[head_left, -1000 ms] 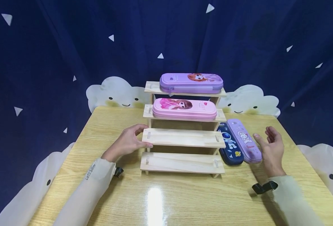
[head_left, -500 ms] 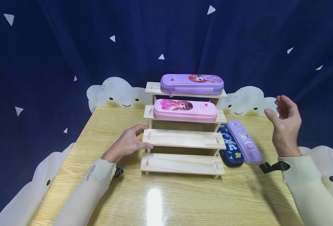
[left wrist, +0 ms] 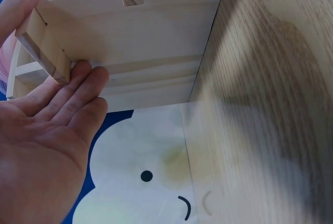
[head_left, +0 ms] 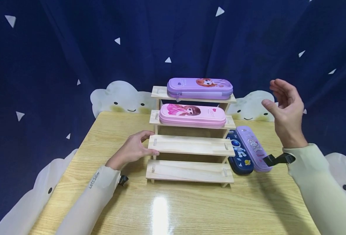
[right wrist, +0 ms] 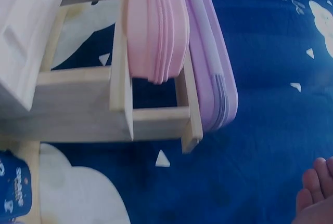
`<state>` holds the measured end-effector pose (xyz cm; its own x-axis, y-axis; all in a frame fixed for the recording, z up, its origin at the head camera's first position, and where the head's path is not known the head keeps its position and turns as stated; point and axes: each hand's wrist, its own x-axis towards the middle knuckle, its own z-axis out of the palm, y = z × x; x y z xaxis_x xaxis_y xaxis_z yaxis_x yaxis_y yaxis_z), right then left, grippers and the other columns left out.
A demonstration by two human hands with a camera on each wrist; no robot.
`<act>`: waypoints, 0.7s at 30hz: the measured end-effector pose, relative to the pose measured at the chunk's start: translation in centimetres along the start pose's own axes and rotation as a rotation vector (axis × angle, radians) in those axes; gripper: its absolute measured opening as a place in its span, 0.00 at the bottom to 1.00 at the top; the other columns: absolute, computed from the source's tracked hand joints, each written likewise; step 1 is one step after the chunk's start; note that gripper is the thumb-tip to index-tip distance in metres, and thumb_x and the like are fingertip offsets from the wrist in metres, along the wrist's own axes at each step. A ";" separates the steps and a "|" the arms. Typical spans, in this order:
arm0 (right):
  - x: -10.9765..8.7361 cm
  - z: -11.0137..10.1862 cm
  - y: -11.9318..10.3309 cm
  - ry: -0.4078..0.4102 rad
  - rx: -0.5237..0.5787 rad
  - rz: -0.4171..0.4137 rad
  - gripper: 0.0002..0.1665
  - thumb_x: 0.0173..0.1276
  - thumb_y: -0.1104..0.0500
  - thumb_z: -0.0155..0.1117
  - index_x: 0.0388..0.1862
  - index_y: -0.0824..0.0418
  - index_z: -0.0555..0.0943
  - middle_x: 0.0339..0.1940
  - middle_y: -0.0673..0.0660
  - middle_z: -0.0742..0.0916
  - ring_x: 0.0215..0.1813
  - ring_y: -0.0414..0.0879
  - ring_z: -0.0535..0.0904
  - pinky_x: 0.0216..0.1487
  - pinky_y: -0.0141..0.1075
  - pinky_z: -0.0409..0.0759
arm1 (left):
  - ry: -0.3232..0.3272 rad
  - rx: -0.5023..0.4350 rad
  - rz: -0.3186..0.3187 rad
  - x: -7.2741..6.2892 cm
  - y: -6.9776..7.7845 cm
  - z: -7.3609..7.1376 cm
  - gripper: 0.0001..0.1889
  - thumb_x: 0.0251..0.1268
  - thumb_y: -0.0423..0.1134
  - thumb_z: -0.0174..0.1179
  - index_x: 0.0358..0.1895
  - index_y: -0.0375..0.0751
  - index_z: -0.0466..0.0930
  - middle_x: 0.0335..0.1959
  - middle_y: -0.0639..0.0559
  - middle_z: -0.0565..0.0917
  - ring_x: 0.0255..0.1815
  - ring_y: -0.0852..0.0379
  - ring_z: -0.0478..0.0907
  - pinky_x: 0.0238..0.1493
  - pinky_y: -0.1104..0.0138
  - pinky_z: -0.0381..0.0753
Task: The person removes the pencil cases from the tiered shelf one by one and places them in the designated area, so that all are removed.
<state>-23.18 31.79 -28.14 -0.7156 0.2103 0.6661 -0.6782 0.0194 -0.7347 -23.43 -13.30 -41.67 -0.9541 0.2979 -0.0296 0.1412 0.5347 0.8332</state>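
Note:
A four-step wooden display rack stands mid-table. My left hand grips the left end of its second shelf from the bottom; in the left wrist view the thumb and fingers lie either side of the board end. On the top shelf lies a purple pencil case, and a pink pencil case rests on the shelf below it. My right hand is raised right of the rack, fingers loosely bent and holding nothing.
A navy astronaut pencil case and a lilac pencil case lie side by side on the table, against the rack's right side. Behind the table hangs a dark blue curtain with white triangles and clouds.
My right hand has risen from beside the lilac pencil case, first up and to the right, then further up and back to the left. The left hand keeps its grip on the rack.

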 end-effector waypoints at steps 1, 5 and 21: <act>0.1 0.4 0.0 -0.017 0.003 0.004 0.38 0.54 0.77 0.72 0.66 0.69 0.74 0.63 0.58 0.82 0.67 0.48 0.74 0.73 0.28 0.71 | 0.000 0.000 0.002 0.0 0.0 0.0 0.50 0.32 0.63 0.82 0.66 0.52 0.74 0.71 0.46 0.76 0.76 0.41 0.69 0.79 0.46 0.65; 0.1 1.9 -0.1 -0.079 -0.055 0.024 0.38 0.55 0.76 0.70 0.67 0.66 0.74 0.63 0.56 0.82 0.67 0.47 0.74 0.72 0.27 0.70 | 0.000 0.001 0.005 -0.1 0.0 -0.2 0.51 0.33 0.64 0.82 0.67 0.51 0.73 0.72 0.45 0.76 0.76 0.41 0.69 0.79 0.45 0.65; -1.1 5.0 2.2 -0.574 -0.361 0.289 0.35 0.68 0.65 0.67 0.73 0.56 0.69 0.71 0.57 0.76 0.70 0.41 0.72 0.73 0.21 0.69 | -0.010 -0.009 -0.005 -0.1 0.0 -0.2 0.53 0.31 0.65 0.81 0.68 0.51 0.73 0.73 0.45 0.74 0.77 0.41 0.68 0.80 0.46 0.63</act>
<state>-24.70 26.68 -29.83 -0.8996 -0.2872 0.3291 -0.4227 0.3824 -0.8217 -23.36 -13.49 -41.58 -0.9521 0.3031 -0.0394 0.1337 0.5288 0.8382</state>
